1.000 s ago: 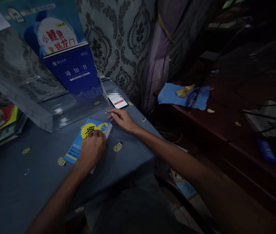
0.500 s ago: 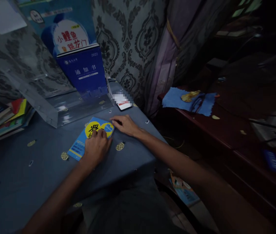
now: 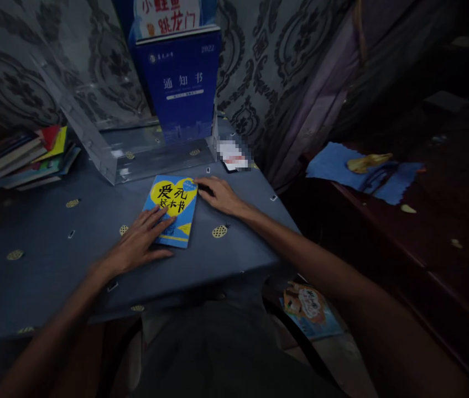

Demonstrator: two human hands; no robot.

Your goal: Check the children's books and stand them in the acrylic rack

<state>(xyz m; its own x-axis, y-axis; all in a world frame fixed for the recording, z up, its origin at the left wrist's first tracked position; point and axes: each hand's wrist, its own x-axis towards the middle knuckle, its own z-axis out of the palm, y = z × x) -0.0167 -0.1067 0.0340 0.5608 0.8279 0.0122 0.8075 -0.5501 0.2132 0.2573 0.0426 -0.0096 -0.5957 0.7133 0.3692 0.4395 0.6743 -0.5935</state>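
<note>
A small blue book (image 3: 176, 193) with a yellow heart and black characters on its cover lies flat on the blue tablecloth. My left hand (image 3: 143, 237) rests with spread fingers over its lower left part, the thumb on the cloth just below the book. At the book's upper right corner, the fingertips of my right hand (image 3: 220, 196) touch or nearly touch the edge; the fingers are slightly bent and the thumb stands apart. A white card-like object (image 3: 233, 160), partly pixelated, lies beyond my right hand.
A clear acrylic stand (image 3: 110, 166) at the back holds a dark blue booklet (image 3: 185, 113) and a taller book. Stacked books (image 3: 22, 160) lie at the left. A dark red surface (image 3: 384, 237) at the right bears a blue cloth (image 3: 329, 163). Another book (image 3: 311, 309) lies low, below the table.
The book has turned to stand straighter before me. My left hand has slid off its middle to the lower left, fingers spreading. My right hand stays by the upper right corner; the view has shifted.
</note>
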